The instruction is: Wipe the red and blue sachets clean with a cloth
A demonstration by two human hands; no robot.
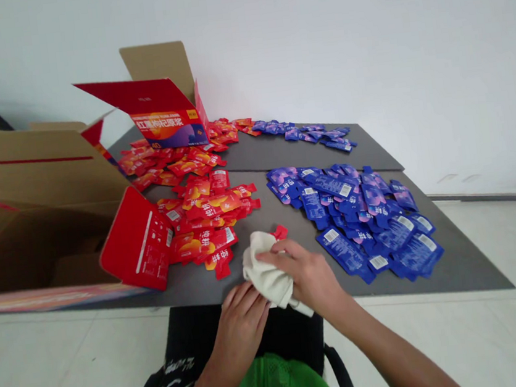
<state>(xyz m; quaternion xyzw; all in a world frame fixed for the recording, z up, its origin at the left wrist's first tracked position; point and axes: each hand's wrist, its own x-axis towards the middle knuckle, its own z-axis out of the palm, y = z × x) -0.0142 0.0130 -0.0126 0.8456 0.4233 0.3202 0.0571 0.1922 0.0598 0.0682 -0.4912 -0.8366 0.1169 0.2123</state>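
My right hand (311, 274) pinches a crumpled off-white cloth (266, 267) at the table's front edge. Past the cloth's far side pokes the red end of a pouch (280, 232); the cloth and my fingers cover whatever else of it is there. My left hand (244, 313) is closed at the cloth's lower left edge, fingers together, and what they grip is hidden. Left of the cloth lies a pile of red and orange pouches (208, 208). On the right is a heap of blue and purple pouches (353, 207).
A large open carton (24, 152) with a red flap (137, 238) stands at the left. Behind it is an open red printed box (166, 126) among more red pouches (142, 160). A row of blue pouches (307, 131) lies at the back of the grey table (452, 258).
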